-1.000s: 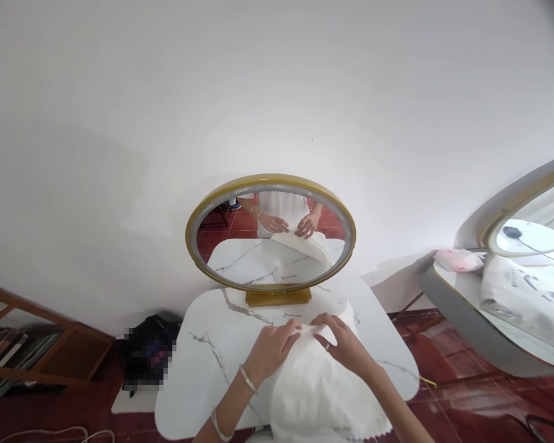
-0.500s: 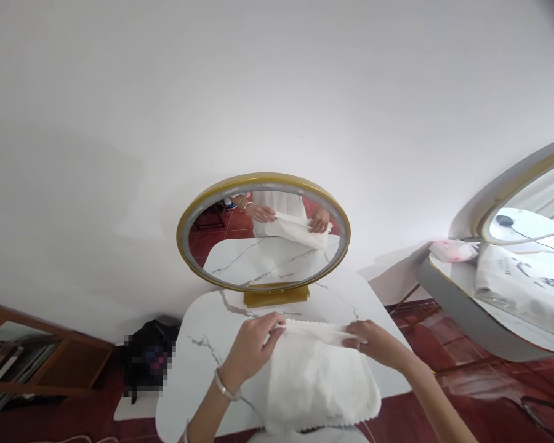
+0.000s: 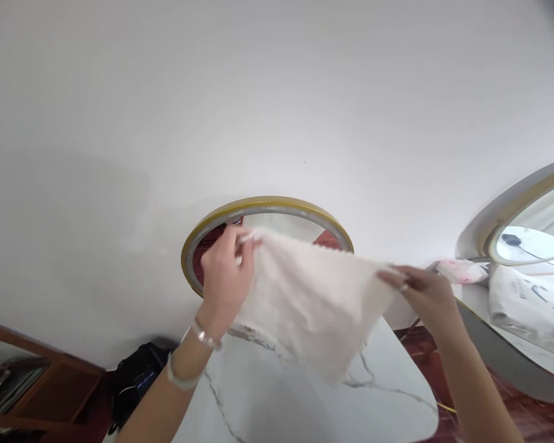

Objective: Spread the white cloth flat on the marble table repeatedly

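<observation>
A white cloth (image 3: pixel 305 295) with a scalloped edge hangs stretched between my two hands, slightly blurred. My left hand (image 3: pixel 228 271) pinches its upper left corner between thumb and fingers; bracelets circle that wrist. At the upper right corner, my right hand (image 3: pixel 420 292) grips the cloth, a ring showing on one finger. Behind the cloth stands an oval mirror with a gold rim (image 3: pixel 268 202), its lower part covered by the fabric. Below is the white marbled tabletop (image 3: pixel 388 394).
On the right, a second table holds a white printed fabric bag (image 3: pixel 530 301), a pink-and-white packet (image 3: pixel 461 271) and another gold-rimmed mirror (image 3: pixel 498 227). A black bag (image 3: pixel 136 375) sits on the floor at left, beside a wooden shelf (image 3: pixel 46 381) with books. A pale wall rises behind.
Both hands have raised the cloth off the tabletop and spread wider apart, drawing its edge out. The cloth now hangs before the mirror. The view has tilted up slightly.
</observation>
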The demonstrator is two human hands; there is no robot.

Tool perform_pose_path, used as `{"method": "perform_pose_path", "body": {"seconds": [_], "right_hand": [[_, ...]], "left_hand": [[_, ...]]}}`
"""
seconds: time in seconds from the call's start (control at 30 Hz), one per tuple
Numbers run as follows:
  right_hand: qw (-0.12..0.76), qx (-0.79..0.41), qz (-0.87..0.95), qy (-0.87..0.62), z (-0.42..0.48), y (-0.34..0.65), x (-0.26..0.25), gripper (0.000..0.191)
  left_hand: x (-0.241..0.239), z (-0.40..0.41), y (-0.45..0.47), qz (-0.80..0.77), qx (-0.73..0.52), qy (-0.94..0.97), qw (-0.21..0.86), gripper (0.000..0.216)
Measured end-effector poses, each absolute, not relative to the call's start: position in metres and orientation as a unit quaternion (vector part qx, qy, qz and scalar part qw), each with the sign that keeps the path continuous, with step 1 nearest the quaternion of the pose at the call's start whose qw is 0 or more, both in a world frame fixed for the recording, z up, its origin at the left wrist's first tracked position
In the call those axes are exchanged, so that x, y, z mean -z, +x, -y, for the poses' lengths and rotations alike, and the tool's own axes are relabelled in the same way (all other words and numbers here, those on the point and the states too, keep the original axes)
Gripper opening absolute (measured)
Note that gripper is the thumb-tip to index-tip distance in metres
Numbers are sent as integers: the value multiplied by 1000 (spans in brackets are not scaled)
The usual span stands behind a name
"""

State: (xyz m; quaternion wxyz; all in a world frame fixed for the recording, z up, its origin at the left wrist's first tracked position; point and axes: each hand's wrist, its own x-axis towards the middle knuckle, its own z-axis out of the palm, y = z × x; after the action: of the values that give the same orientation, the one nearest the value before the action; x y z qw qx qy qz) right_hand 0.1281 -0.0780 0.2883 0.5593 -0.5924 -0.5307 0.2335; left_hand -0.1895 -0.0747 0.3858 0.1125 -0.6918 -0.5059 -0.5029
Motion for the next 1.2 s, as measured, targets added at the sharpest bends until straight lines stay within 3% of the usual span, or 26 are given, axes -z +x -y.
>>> {"method": "perform_pose_path", "body": {"seconds": [0.07, 0.2, 0.33, 0.43, 0.57, 0.77, 1.0, 1.2], "right_hand": [[657, -242, 447, -557, 51, 114, -307, 37], [783, -285, 342, -434, -1, 101, -292, 44], [752, -276, 320, -506, -22, 100, -225, 59], [721, -210, 332, -571, -16, 91, -182, 74], [681, -131, 423, -583, -6, 67, -164, 62], [638, -202, 409, -620, -12, 49, -182, 53], [663, 3, 488, -568, -29, 37, -243, 44], [596, 208, 605, -485, -43, -6, -317, 34]], "left_hand": [[-415, 47, -163, 456, 504, -711, 179, 20], [-424, 2, -113, 426, 316, -803, 272, 26], [-384, -21, -74, 350, 169, -854, 346, 39], [-358, -27, -51, 293, 127, -859, 400, 26], [-345, -31, -33, 247, 123, -866, 417, 34], [-354, -38, -40, 224, 103, -908, 339, 33], [-388, -37, -95, 290, 217, -873, 329, 25], [-405, -28, -184, 373, 383, -794, 289, 26]]}}
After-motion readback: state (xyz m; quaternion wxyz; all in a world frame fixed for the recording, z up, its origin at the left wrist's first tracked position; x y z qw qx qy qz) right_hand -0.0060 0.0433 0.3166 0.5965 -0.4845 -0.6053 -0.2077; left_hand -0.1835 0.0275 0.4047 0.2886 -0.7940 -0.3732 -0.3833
